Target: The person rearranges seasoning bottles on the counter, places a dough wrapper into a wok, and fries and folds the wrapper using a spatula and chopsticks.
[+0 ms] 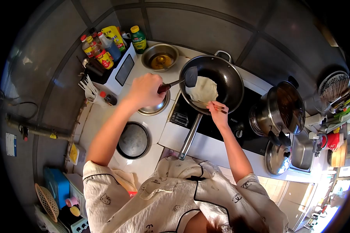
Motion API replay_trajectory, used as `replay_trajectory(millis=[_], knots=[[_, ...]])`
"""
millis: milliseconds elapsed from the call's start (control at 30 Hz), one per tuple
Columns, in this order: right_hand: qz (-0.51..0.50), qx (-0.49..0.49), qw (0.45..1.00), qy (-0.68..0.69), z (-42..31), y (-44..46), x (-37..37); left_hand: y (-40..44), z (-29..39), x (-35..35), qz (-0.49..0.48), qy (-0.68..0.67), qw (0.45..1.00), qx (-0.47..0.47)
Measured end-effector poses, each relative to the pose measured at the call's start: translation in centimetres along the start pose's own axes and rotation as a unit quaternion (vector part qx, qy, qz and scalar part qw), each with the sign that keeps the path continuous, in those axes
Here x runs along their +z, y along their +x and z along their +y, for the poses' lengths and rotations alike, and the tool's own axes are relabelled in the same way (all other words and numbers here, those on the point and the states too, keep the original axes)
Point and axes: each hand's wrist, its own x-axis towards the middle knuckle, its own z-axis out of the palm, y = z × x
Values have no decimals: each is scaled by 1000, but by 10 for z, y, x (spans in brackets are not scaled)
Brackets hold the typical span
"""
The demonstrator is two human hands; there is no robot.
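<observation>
light: bright, blown-out glare at lower right | walls [206, 19]: dim | wok [230, 79]: dark interior | lid [277, 160]: bright highlights | lens: fisheye, bent tile lines, black corners | focus: far-right edge soft

Countertop [156, 130]: white, tiled. Wall [206, 23]: dark grey panels divided by darker seams, rising directly behind the countertop and continuing past its left end. Pipe-like bar [42, 132]: fixed to the wall left of the countertop; a blue-and-white label [11, 144] is mounted below it. Floor [274, 187]: pale beige tiles, in front of the countertop. Window [345, 171]: beyond the countertop's right end, overexposed, bright light coming through.
</observation>
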Motion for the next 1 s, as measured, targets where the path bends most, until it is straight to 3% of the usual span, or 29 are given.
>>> replay_trajectory(millis=[133, 267, 400, 533, 633, 800, 1000], knots=[[13, 7, 999, 28, -7, -1, -1, 11, 5, -14, -38, 15, 999, -6], [51, 77, 986, 141, -13, -6, -17, 16, 0, -9, -28, -6, 999, -13], [64, 92, 989, 98, -2, -14, -33, 15, -1, -5, -38, -31, 998, -28], [145, 88, 979, 109, 16, -14, -50, 11, -1, -1, -32, -56, 998, -18], [195, 138, 962, 134, 28, 4, -69, 13, -4, 5, -68, -70, 995, -36], [166, 179, 959, 146, 38, 27, -63, 16, 2, 24, -74, -89, 993, -26], [172, 152, 951, 206, 45, 28, -51, 14, -2, 44, -107, -188, 976, -33]])
